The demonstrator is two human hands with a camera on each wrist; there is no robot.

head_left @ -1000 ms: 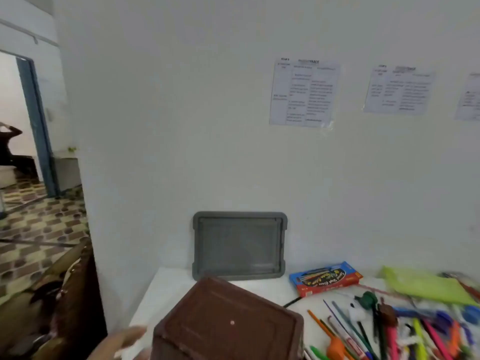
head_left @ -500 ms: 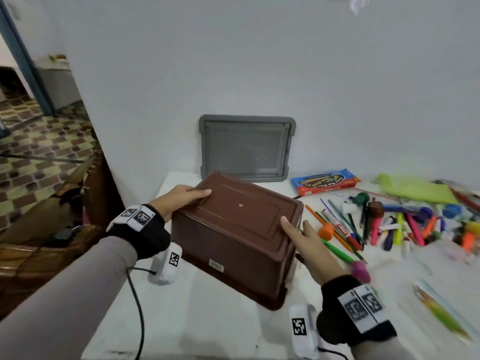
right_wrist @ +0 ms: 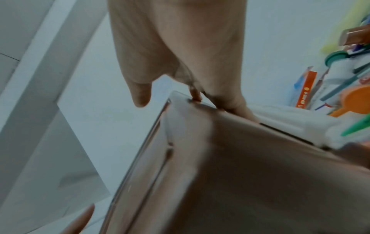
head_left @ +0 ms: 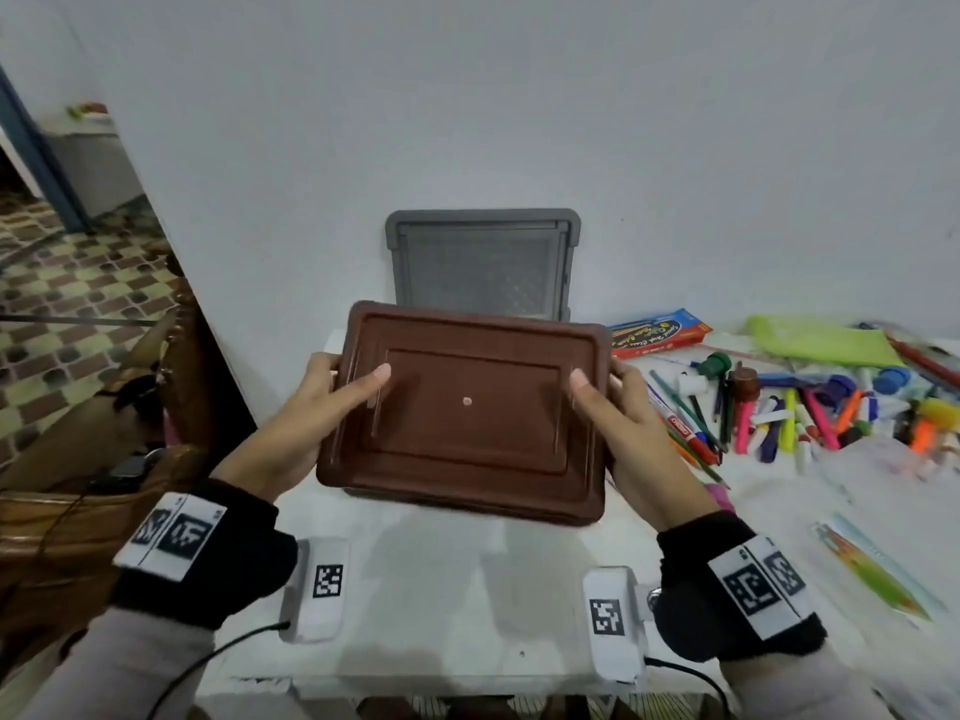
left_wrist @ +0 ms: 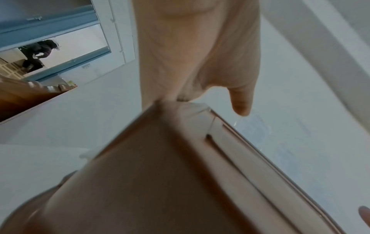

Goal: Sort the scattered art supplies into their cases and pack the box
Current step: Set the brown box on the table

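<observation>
A brown plastic box (head_left: 467, 413) is held bottom up, just above the white table (head_left: 457, 589). My left hand (head_left: 322, 402) grips its left end with the thumb lying on the upturned bottom. My right hand (head_left: 623, 413) grips the right end the same way. Both wrist views are filled by the box (left_wrist: 180, 182) (right_wrist: 240, 174) and the holding fingers. The grey lid (head_left: 483, 265) leans upright against the wall behind. Scattered pens and markers (head_left: 779, 413) lie to the right, with a blue and red crayon pack (head_left: 657, 332) and a green pouch (head_left: 821, 340).
The white wall stands right behind the table. A wooden chair (head_left: 78, 511) stands off the table's left edge, beside an open doorway. A flat colourful packet (head_left: 872, 569) lies at the front right. The table's near middle under the box shows bare white.
The view has dropped from the wall to the table. The box, tilted before, now faces up flat at me, and both hands have closed on its two ends.
</observation>
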